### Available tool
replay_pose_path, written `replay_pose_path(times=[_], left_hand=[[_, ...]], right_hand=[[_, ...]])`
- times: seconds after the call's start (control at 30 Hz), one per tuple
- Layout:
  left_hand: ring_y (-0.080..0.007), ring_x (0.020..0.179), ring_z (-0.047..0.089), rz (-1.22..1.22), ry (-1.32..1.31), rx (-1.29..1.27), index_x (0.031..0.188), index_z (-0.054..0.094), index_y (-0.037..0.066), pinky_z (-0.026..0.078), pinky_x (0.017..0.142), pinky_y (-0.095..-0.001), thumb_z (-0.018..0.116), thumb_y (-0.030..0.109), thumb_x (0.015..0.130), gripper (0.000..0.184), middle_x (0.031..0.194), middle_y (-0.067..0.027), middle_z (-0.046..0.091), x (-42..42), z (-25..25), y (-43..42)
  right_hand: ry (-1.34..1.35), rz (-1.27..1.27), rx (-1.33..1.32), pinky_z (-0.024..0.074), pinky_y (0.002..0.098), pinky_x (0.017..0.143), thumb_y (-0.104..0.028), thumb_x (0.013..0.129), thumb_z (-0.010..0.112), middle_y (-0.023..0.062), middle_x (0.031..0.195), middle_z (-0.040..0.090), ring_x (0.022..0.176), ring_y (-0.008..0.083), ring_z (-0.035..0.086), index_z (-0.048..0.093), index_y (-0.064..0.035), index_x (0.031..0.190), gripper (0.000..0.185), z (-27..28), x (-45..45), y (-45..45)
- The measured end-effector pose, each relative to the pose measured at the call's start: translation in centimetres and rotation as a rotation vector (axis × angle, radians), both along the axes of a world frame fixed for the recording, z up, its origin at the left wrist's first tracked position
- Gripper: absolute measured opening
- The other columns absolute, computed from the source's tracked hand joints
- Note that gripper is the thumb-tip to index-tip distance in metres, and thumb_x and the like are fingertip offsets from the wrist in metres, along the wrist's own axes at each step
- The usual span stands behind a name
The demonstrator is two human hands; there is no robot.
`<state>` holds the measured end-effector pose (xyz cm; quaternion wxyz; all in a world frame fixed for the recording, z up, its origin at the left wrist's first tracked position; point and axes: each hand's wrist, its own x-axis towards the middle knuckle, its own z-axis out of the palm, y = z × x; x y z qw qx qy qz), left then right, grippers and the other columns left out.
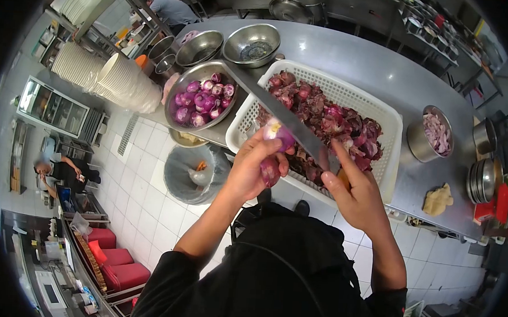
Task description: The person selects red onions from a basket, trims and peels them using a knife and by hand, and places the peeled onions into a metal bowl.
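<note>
In my left hand (pixel 245 166) is a red onion (pixel 280 136) with a pale cut end, held between thumb and fingers. A second red onion (pixel 270 171) sits lower against the same fingers. My right hand (pixel 358 198) grips a large knife (pixel 285 117), its index finger stretched along the blade. The blade slants up and left, just beyond the first onion; whether they touch I cannot tell. Under the knife stands a white plastic basket (pixel 392 166) with red onions and loose skins (pixel 331 114). Left of it, a steel bowl (pixel 173 88) contains peeled purple onions (pixel 202 101).
Two steel bowls (pixel 252 43) stand behind the basket. A steel pot (pixel 418 141) at right has sliced onion in it, near a crumpled cloth (pixel 438 200). A lined bin (pixel 178 174) is on the floor at left. Stacked white containers (pixel 123 83) and other people are further off.
</note>
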<state>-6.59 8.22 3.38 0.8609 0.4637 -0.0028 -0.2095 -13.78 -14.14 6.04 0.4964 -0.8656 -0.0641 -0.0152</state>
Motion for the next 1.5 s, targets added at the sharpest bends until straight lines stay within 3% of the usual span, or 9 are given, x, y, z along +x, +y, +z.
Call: replay_pose_path(times=[0.03, 0.3, 0.5, 0.7, 0.8, 1.13, 1.3, 1.4, 1.5], left_hand=[[-0.0158, 0.062, 0.063, 0.018, -0.036, 0.031, 0.112, 0.060, 0.000, 0.050, 0.055, -0.0280, 0.059, 0.014, 0.092, 0.025, 0.089, -0.0116, 0.066, 0.1, 0.0, 0.0], [-0.0100, 0.044, 0.055, 0.073, -0.192, 0.372, 0.106, 0.063, -0.004, 0.039, 0.038, -0.0239, 0.064, 0.003, 0.086, 0.021, 0.065, -0.0097, 0.065, 1.0, 0.7, 1.0], [-0.0066, 0.040, 0.050, 0.035, -0.204, 0.509, 0.107, 0.061, -0.004, 0.034, 0.033, -0.0226, 0.070, 0.002, 0.081, 0.028, 0.062, -0.0079, 0.064, 0.6, 1.7, 0.2], [-0.0073, 0.046, 0.055, 0.045, -0.410, 0.708, 0.103, 0.064, -0.005, 0.037, 0.038, -0.0221, 0.070, 0.003, 0.080, 0.026, 0.065, -0.0063, 0.065, 0.0, 1.6, -1.0], [-0.0144, 0.074, 0.067, 0.098, -0.451, 0.844, 0.093, 0.071, -0.004, 0.052, 0.068, -0.0300, 0.077, 0.009, 0.076, 0.022, 0.081, -0.0072, 0.071, -0.2, 1.3, -1.3], [-0.0125, 0.072, 0.066, 0.155, -0.659, 0.794, 0.097, 0.071, -0.002, 0.053, 0.066, -0.0298, 0.078, 0.011, 0.075, 0.026, 0.080, -0.0083, 0.071, -1.1, -1.1, -3.6], [-0.0073, 0.067, 0.064, 0.098, -0.526, 0.830, 0.100, 0.071, 0.000, 0.051, 0.061, -0.0260, 0.075, 0.009, 0.075, 0.027, 0.074, -0.0050, 0.070, -2.1, -2.5, -4.4], [-0.0089, 0.071, 0.065, 0.039, -0.502, 0.820, 0.108, 0.069, -0.001, 0.052, 0.066, -0.0271, 0.074, 0.008, 0.075, 0.034, 0.078, -0.0076, 0.071, -2.1, -2.8, -4.0], [-0.0106, 0.077, 0.067, 0.096, -0.554, 0.714, 0.117, 0.064, -0.002, 0.054, 0.072, -0.0283, 0.075, 0.008, 0.076, 0.044, 0.085, -0.0099, 0.073, -2.1, -3.2, -3.7]], right_hand=[[0.044, 0.028, -0.012, 0.0494, 0.0344, 0.067, -0.027, 0.095, 0.064, 0.0173, 0.074, 0.065, 0.068, 0.0319, 0.067, 0.047, -0.0043, 0.145, 0.057, 0.6, -0.2, -0.1], [0.152, 0.152, -0.121, 0.0499, 0.0384, 0.064, -0.026, 0.095, 0.064, 0.0182, 0.072, 0.066, 0.066, 0.0357, 0.067, 0.045, -0.0062, 0.147, 0.059, 2.5, -2.2, -2.0], [0.099, 0.130, -0.209, 0.0499, 0.0404, 0.060, -0.027, 0.095, 0.063, 0.0172, 0.068, 0.066, 0.062, 0.0370, 0.066, 0.043, -0.0055, 0.148, 0.060, 2.2, -3.2, -2.8], [-0.026, 0.087, -0.285, 0.0502, 0.0414, 0.058, -0.028, 0.095, 0.063, 0.0172, 0.067, 0.065, 0.061, 0.0366, 0.067, 0.042, -0.0062, 0.149, 0.062, 0.8, -3.5, -2.7], [-0.055, 0.081, -0.345, 0.0506, 0.0417, 0.058, -0.028, 0.094, 0.064, 0.0159, 0.067, 0.065, 0.061, 0.0360, 0.066, 0.042, -0.0074, 0.149, 0.063, 0.4, -3.5, -2.7], [-0.231, 0.055, -0.454, 0.0519, 0.0428, 0.058, -0.029, 0.091, 0.067, 0.0144, 0.074, 0.067, 0.062, 0.0321, 0.066, 0.041, -0.0087, 0.150, 0.068, -0.1, -2.0, -0.9], [-0.135, 0.067, -0.437, 0.0498, 0.0468, 0.059, -0.026, 0.096, 0.062, 0.0172, 0.075, 0.069, 0.065, 0.0398, 0.065, 0.043, -0.0076, 0.148, 0.059, 0.6, -0.6, -0.1], [-0.218, 0.090, -0.157, 0.0488, 0.0392, 0.053, -0.032, 0.100, 0.058, 0.0158, 0.070, 0.067, 0.056, 0.0326, 0.064, 0.045, -0.0083, 0.148, 0.055, -1.1, -0.1, -0.3], [0.551, 0.035, 0.436, 0.0432, 0.0291, 0.045, -0.045, 0.104, 0.048, 0.0113, 0.060, 0.061, 0.045, 0.0196, 0.055, 0.065, -0.0007, 0.121, 0.050, 1.3, 0.3, -1.2]])
